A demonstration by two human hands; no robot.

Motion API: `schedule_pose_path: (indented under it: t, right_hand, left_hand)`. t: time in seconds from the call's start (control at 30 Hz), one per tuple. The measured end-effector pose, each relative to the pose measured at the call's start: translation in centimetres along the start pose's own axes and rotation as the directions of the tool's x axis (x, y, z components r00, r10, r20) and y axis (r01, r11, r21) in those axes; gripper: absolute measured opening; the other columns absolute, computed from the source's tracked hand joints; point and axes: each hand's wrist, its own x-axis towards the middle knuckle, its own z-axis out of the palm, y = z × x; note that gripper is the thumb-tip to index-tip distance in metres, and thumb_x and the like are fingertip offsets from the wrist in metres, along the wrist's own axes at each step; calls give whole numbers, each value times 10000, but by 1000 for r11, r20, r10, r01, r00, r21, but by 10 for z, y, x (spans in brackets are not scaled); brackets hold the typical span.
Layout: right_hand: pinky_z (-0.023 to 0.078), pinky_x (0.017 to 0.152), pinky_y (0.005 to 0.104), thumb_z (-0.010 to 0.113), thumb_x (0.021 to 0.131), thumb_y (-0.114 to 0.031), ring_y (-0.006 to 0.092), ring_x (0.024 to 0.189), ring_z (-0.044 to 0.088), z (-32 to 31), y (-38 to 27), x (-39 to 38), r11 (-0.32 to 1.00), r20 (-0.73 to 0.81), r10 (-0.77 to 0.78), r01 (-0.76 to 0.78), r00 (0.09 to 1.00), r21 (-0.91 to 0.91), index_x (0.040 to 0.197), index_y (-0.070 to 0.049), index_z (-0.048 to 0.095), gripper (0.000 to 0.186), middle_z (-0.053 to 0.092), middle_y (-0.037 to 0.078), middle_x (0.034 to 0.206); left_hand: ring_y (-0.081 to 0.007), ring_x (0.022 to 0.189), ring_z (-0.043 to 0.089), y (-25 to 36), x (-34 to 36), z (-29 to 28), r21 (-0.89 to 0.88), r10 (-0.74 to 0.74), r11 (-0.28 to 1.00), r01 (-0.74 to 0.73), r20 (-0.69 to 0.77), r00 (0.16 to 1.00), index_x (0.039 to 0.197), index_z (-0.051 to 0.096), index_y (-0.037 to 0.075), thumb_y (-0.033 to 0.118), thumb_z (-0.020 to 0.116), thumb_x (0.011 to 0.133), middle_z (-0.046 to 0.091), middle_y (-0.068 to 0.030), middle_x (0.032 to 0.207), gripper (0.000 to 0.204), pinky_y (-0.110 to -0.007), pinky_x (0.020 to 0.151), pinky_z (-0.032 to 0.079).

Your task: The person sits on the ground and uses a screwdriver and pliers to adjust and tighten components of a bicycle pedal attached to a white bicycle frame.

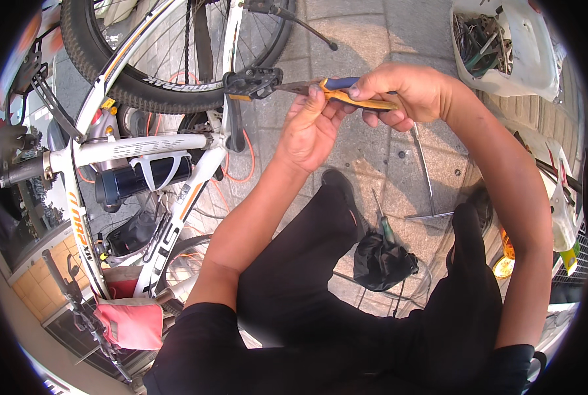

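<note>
My right hand [412,92] is closed around the blue and yellow handles of a pair of pliers [358,101]. Thumb and fingers of my left hand [307,135] pinch together at the head of the pliers, hiding part of it. The jaws point left and reach the edge of a black bicycle pedal [253,83]; whether they grip anything there I cannot tell. The pedal belongs to a white bicycle frame [142,148] at the left, close to a black-tyred wheel [175,99].
A white tub [498,82] of metal tools stands at the far right. On the paving lie a T-shaped metal rod [426,174], a green-handled screwdriver [387,229] and a black cloth bundle [383,263]. An orange cable [251,161] runs behind the frame. A red bag [133,322] is at lower left.
</note>
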Motion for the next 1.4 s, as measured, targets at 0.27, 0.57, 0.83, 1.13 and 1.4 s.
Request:
schedule_pose_path:
  t: [0.27,0.57,0.83,1.13,1.4]
  right_hand:
    - [594,724,400,790,832,-187,287,780,700,49,23,-20,-323,234,-868,-139,438,-936,1420,-120,549,639,587,91,1002]
    - [597,690,459,798,888,-350,344,808,721,31,34,-8,-216,143,-837,-80,529,-973,1419,-90,573,633,619,152,938]
    - [585,841,437,727,989,-406,333,845,730,27,26,-5,435,-178,-699,214,693,-875,1385,-2,643,572,744,211,1062]
    - [308,434,255,676,1017,-528,66,503,404,32,23,0,975,-307,-171,116,936,-190,1153,-68,711,481,577,36,784]
    - [258,372,231,668,999,-576,51,459,382,33,27,0,978,-155,-3,35,988,204,1125,-65,668,526,576,43,772]
  left_hand:
    - [-204,1203,671,7,-1,12,-3,6,1000,-6,-149,989,1195,687,82,385,688,1057,734,-72,1228,332,-408,1122,483]
    - [-209,1188,670,10,-3,6,72,-10,997,24,-194,981,1255,676,71,355,691,1066,729,-79,1244,341,-407,1086,506]
    - [-185,1180,659,0,-6,0,-3,-63,998,63,-159,985,1276,661,125,404,708,1046,714,-44,1237,365,-427,1076,525]
    - [-185,1330,583,0,-4,7,-39,-63,997,60,-86,994,1333,617,217,411,691,1050,642,26,1384,351,-455,1110,502]
    - [-235,1256,645,-1,-1,-5,-51,-59,997,57,-23,998,1269,631,148,347,697,1054,691,-31,1278,300,-443,1098,500]
